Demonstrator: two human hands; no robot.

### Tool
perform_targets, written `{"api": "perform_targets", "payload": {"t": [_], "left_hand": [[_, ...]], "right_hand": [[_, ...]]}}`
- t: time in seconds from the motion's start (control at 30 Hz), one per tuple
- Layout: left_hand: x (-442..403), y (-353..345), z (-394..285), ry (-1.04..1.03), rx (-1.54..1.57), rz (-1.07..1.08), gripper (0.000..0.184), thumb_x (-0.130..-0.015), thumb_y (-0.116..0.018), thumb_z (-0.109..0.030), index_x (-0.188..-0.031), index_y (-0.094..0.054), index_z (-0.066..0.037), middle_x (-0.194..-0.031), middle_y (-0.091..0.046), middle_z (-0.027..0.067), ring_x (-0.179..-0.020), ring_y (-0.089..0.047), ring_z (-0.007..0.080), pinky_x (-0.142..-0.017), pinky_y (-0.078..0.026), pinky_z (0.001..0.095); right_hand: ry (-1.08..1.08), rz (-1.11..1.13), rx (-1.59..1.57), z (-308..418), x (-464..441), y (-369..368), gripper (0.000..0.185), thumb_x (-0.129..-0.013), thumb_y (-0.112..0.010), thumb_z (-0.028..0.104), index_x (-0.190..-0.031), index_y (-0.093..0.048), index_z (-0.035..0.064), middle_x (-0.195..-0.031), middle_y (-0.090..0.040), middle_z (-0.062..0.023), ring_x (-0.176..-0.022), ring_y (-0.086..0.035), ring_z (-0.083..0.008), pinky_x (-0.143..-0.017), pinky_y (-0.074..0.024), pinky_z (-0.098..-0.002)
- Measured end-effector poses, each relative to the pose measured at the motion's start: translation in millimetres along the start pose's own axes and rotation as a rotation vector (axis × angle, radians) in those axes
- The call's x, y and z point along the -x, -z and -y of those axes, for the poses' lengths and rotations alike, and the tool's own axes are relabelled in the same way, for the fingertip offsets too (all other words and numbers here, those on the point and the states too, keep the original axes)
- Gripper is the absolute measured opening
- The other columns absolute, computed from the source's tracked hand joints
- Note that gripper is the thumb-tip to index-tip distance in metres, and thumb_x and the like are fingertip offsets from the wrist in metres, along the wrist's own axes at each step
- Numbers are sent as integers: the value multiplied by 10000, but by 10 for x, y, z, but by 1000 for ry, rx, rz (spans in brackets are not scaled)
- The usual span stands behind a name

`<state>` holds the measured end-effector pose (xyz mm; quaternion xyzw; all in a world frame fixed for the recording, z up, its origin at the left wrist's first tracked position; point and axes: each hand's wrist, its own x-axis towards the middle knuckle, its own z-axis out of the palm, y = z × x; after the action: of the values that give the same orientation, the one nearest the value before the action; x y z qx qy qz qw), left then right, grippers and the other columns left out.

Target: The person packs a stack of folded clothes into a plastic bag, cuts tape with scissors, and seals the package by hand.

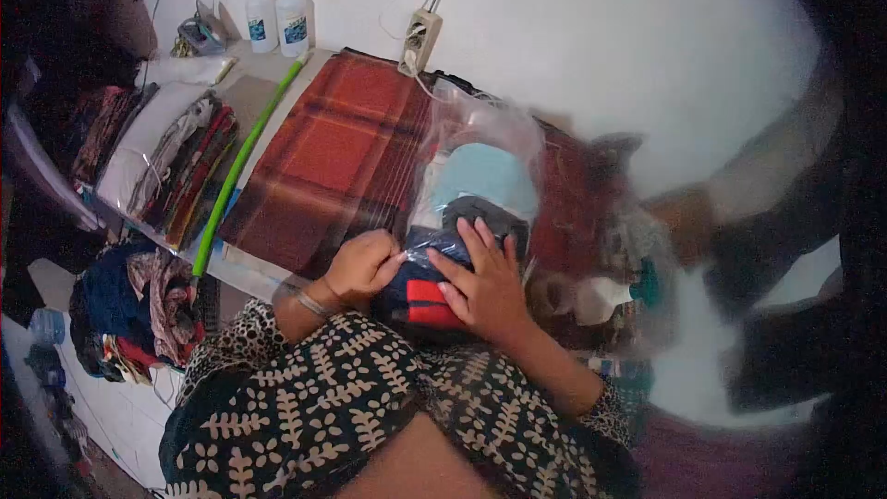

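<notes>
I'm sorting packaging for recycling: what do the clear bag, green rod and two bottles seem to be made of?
Bag: thin, glossy plastic film; it wrinkles, catches highlights and shows cloth through. Green rod: smooth, perhaps plastic or coated metal, going by its even bright colour. Bottles: probably whitish plastic, with smooth moulded-looking shoulders.

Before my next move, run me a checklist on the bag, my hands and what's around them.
1. Left hand gripping the clear bag: ok, fingers closed on the plastic.
2. Right hand on the bagged clothes: ok, fingers spread over the dark part.
3. Bag sealed: cannot tell, its near edge is hidden.
4. White cable away from the bag: not ok, it runs up to the far end.
5. White bottles upright: ok, both standing by the wall.
</notes>
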<state>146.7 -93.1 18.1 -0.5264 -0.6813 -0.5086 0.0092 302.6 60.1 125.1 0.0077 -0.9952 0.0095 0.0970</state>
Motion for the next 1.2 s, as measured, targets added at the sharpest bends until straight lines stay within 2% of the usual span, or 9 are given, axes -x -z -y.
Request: {"api": "perform_targets", "payload": {"t": [0.07, 0.27, 0.63, 0.77, 0.83, 0.9, 1.0, 1.13, 1.2], "left_hand": [[81, 45, 107, -169, 64, 151, 175, -808, -594, -171, -868, -529, -20, -818, -541, 145, -764, -546, 345, -689, -446, 402], [36, 126, 35, -81, 101, 325, 311, -787, -631, -286, -879, -468, -38, -846, -495, 135, -864, -501, 347, -761, -411, 414], [418, -245, 308, -290, -141, 28, 193, -723, -682, -170, -727, -522, -63, -812, -520, 107, -737, -542, 308, -616, -461, 398], [722, -146, 455, -314, -146, 202, 184, -763, -658, -162, -914, -617, -65, -968, -588, 101, -891, -594, 292, -747, -507, 356], [707, 26, 334, 23, 80, 338, 253, -836, -610, -205, -1046, -620, -64, -1065, -595, 121, -973, -595, 300, -797, -501, 357], [516, 206, 360, 65, 154, 368, 307, -928, -514, -269, -1128, -590, -50, -1135, -585, 145, -1024, -592, 272, -849, -485, 349], [110, 290, 521, 346, 399, 26, 444, -964, -441, -382, -1221, -539, -32, -1204, -565, 126, -1043, -578, 216, -909, -442, 322], [-604, -14, 757, 671, 802, -261, 575, -963, -384, -483, -1309, -459, -30, -1263, -528, 113, -1119, -519, 186, -968, -395, 334], [-842, -266, 856, 637, 1183, 19, 636, -966, -301, -526, -1380, -368, -47, -1306, -503, 111, -1168, -503, 215, -1010, -382, 339]], "right_hand": [[11, 13, -24, 5, 73, -8, 422, -811, -618, 284, -1230, -577, 256, -1417, -343, -125, -1319, -305, -334, -1016, -269, -619], [42, -43, -39, 1, 95, -68, 376, -826, -599, 276, -1201, -604, 251, -1409, -362, -128, -1313, -316, -322, -1011, -258, -627], [107, 29, -59, 22, 210, -149, 315, -822, -575, 270, -1127, -646, 248, -1380, -423, -115, -1312, -322, -336, -1016, -229, -637], [218, 35, -152, -47, 400, -154, 323, -802, -607, 244, -1123, -630, 225, -1364, -450, -69, -1322, -322, -339, -1022, -234, -639], [195, 15, -305, -70, 411, -126, 311, -774, -650, 200, -1084, -638, 210, -1363, -455, -61, -1327, -327, -320, -1032, -232, -625], [180, -15, -315, -97, 362, -35, 296, -766, -670, 158, -1060, -637, 168, -1316, -505, -66, -1284, -403, -315, -1048, -254, -572], [167, -131, -543, -283, 300, 23, 290, -794, -649, 151, -1081, -630, 120, -1246, -558, -91, -1212, -482, -331, -1058, -286, -490], [-547, -707, -1141, -889, 21, -208, 437, -897, -580, 269, -1254, -509, 29, -1233, -562, -146, -1133, -539, -284, -995, -387, -394], [-647, -645, -1259, -1397, -213, -665, 450, -899, -565, 289, -1262, -500, 30, -1237, -557, -148, -1136, -536, -284, -996, -388, -393]]}}
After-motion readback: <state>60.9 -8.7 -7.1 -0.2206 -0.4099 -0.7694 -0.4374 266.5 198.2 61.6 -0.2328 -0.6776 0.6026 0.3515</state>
